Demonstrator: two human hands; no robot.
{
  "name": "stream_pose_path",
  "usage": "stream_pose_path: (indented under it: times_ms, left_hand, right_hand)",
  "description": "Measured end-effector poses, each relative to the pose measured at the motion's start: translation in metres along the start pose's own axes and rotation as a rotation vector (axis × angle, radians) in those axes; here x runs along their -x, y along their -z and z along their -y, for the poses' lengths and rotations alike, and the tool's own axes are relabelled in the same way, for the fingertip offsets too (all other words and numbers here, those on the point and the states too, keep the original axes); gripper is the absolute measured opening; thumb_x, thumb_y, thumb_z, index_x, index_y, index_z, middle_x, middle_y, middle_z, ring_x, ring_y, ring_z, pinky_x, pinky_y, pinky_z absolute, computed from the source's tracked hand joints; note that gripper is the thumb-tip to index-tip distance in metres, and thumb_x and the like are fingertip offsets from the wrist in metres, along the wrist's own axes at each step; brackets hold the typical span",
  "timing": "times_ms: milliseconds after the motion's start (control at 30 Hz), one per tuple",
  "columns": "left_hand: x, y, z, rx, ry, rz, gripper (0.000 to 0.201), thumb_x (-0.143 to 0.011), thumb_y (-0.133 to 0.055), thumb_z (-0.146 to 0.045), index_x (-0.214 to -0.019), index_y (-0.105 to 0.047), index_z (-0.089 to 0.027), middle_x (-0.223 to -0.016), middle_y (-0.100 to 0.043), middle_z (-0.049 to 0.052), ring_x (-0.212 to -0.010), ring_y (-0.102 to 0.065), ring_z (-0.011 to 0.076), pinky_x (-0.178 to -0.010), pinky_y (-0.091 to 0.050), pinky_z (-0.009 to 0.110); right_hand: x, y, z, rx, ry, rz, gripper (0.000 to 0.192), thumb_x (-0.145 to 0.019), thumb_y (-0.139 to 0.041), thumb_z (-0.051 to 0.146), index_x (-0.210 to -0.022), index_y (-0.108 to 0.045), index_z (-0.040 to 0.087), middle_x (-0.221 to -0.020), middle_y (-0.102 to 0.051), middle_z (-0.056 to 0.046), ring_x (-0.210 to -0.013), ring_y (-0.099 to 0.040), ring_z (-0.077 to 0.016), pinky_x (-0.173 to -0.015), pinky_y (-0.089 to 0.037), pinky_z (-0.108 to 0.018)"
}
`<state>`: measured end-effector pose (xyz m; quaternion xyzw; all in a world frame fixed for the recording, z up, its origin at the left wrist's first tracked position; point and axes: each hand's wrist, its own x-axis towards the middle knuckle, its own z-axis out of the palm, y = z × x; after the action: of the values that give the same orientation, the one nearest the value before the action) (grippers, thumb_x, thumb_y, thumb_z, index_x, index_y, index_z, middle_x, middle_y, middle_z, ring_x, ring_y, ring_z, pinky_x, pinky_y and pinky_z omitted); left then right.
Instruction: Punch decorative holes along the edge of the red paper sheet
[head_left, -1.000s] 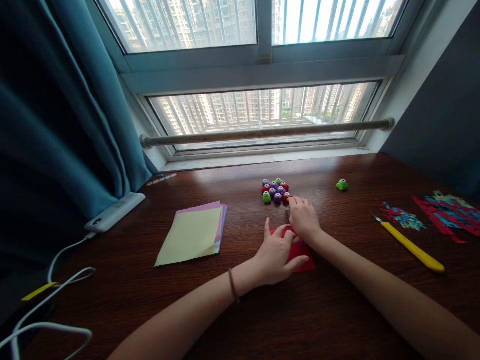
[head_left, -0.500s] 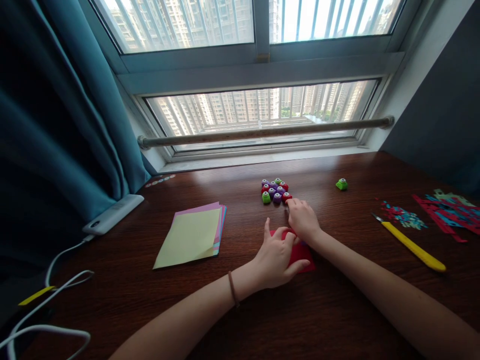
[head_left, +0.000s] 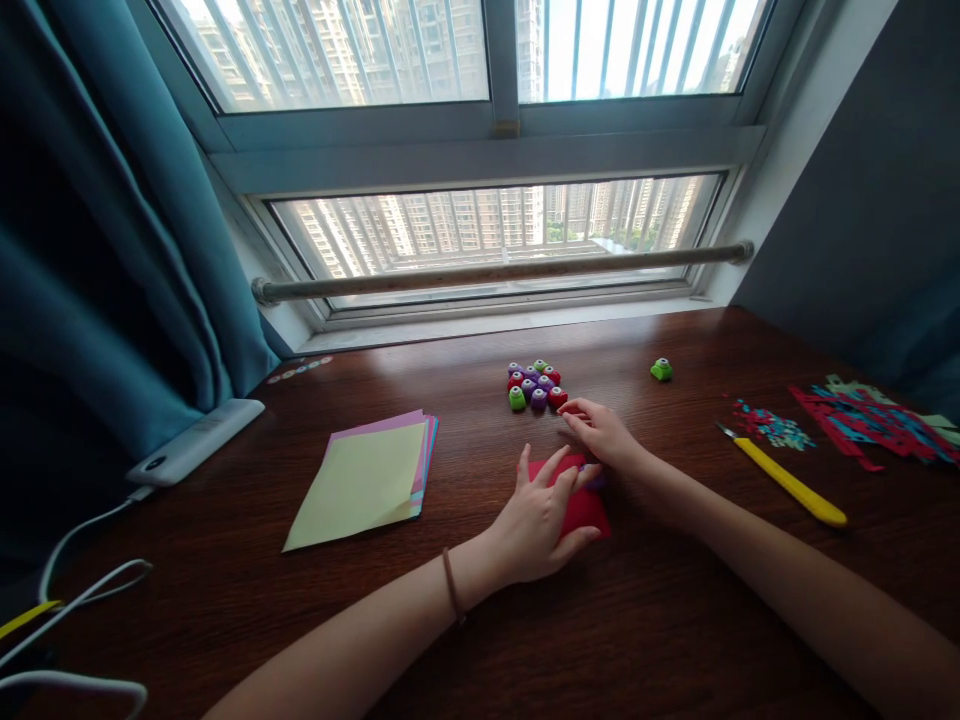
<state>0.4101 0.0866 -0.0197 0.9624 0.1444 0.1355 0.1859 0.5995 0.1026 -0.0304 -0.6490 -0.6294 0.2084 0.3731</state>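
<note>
My left hand [head_left: 536,520] lies with fingers spread over a red sheet of paper [head_left: 587,512], its fingertips by a small purple craft punch [head_left: 596,478] that is partly hidden. My right hand [head_left: 604,432] is stretched toward a cluster of small punches, its fingers loosely extended and nothing visible in them. Its fingertips are right beside a red punch [head_left: 556,397] at the cluster's near right corner; whether they touch it is hard to tell. Purple punches [head_left: 538,399], green punches [head_left: 517,399] and other red ones stand close together there.
One green punch [head_left: 661,370] stands apart to the right. A yellow-handled craft knife [head_left: 791,483] lies near paper confetti [head_left: 776,427] and cut paper strips [head_left: 862,420]. Stacked coloured paper [head_left: 367,480] lies left, beyond it a white power bank [head_left: 199,440] with a cable.
My right hand has drawn back slightly from the red punch, its fingers loosening. My left hand's fingers have spread a little over the red paper. The view has shifted slightly.
</note>
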Motion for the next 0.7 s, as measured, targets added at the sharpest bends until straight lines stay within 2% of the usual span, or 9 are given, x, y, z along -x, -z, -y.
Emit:
stream_pose_path:
  times_ms: [167, 267, 367, 433, 533, 700]
  left_hand:
    - [0.000, 0.000, 0.002, 0.030, 0.002, 0.017, 0.064, -0.086, -0.049, -0.037, -0.140, -0.016, -0.024, -0.138, -0.038, 0.009, -0.136, -0.007, 0.0280, -0.102, 0.000, 0.065]
    - [-0.001, 0.000, 0.003, 0.034, -0.001, 0.027, 0.065, -0.087, -0.049, -0.035, -0.140, -0.013, -0.025, -0.139, -0.037, 0.007, -0.136, -0.004, 0.0276, -0.103, -0.001, 0.064]
    - [-0.001, 0.001, 0.003, 0.033, -0.003, 0.034, 0.065, -0.087, -0.049, -0.033, -0.140, -0.013, -0.026, -0.140, -0.035, 0.005, -0.136, -0.003, 0.0266, -0.104, -0.001, 0.062]
    - [-0.001, 0.002, 0.003, 0.033, -0.006, 0.035, 0.065, -0.086, -0.049, -0.032, -0.140, -0.014, -0.026, -0.140, -0.035, 0.006, -0.136, -0.004, 0.0265, -0.105, -0.003, 0.061]
    - [-0.002, -0.001, 0.004, 0.035, 0.005, 0.024, 0.069, -0.084, -0.053, -0.031, -0.140, -0.013, -0.025, -0.140, -0.035, 0.008, -0.136, -0.005, 0.0269, -0.105, -0.005, 0.060]
    - [-0.003, -0.008, 0.008, 0.049, 0.061, -0.008, 0.079, -0.079, -0.060, -0.032, -0.139, -0.010, -0.021, -0.143, -0.029, 0.010, -0.136, -0.002, 0.0284, -0.105, -0.007, 0.061]
  right_hand:
    - [0.029, 0.031, -0.022, -0.224, 0.068, 0.182, 0.031, -0.085, -0.048, 0.039, -0.104, -0.057, 0.016, -0.102, -0.064, -0.008, -0.094, -0.060, -0.0176, -0.083, -0.048, -0.033]
    - [0.039, 0.044, -0.033, -0.254, 0.085, 0.273, 0.038, -0.079, -0.057, 0.041, -0.109, -0.058, 0.017, -0.105, -0.063, -0.008, -0.097, -0.059, -0.0186, -0.088, -0.046, -0.036]
    - [0.041, 0.048, -0.033, -0.224, 0.141, 0.340, 0.045, -0.068, -0.070, 0.040, -0.108, -0.060, 0.020, -0.108, -0.062, -0.006, -0.104, -0.054, -0.0196, -0.093, -0.041, -0.037]
    - [0.040, 0.047, -0.031, -0.153, 0.225, 0.362, 0.043, -0.064, -0.074, 0.039, -0.102, -0.063, 0.022, -0.109, -0.061, -0.005, -0.110, -0.048, -0.0203, -0.097, -0.037, -0.039]
    - [0.039, 0.044, -0.030, -0.062, 0.312, 0.352, 0.036, -0.066, -0.072, 0.039, -0.098, -0.065, 0.023, -0.107, -0.062, -0.005, -0.110, -0.046, -0.0200, -0.097, -0.035, -0.040]
    - [0.039, 0.043, -0.034, -0.113, 0.291, 0.323, 0.032, -0.068, -0.071, 0.038, -0.096, -0.067, 0.023, -0.103, -0.063, -0.004, -0.107, -0.049, -0.0197, -0.097, -0.035, -0.039]
